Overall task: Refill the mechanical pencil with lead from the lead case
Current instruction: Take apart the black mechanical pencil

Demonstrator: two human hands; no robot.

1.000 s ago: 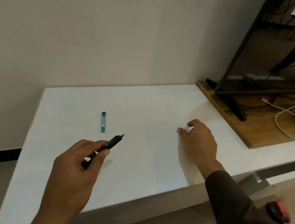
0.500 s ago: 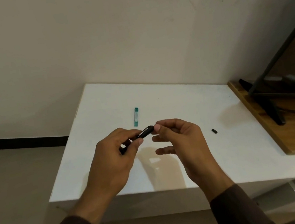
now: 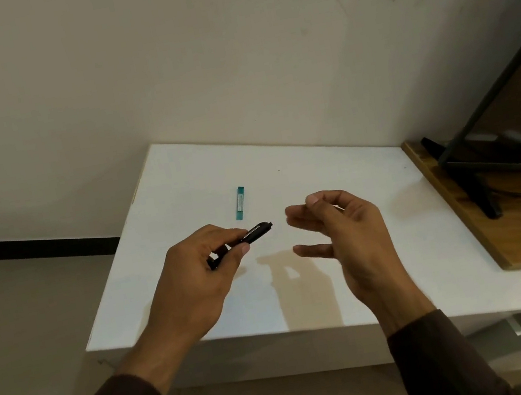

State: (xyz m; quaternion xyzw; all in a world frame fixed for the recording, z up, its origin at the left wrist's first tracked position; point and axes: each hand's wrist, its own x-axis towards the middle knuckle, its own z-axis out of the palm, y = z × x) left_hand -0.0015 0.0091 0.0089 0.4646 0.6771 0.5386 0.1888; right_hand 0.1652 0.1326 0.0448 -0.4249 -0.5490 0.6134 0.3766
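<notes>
Gripping the pencil (image 3: 248, 237) in our left hand (image 3: 196, 278) steadies its open end; our right hand (image 3: 338, 232) hovers loosely curled, whether empty we cannot tell, case (image 3: 240, 203) waiting on the bench (image 3: 386, 265).

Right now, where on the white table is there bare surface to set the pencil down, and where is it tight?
Bare patches: the left strip of the white table between its left edge and the lead case, and the back stretch along the wall. Also right of the right hand, up to the wooden board. Tightest between the left hand, holding the pencil, and the right.
</notes>
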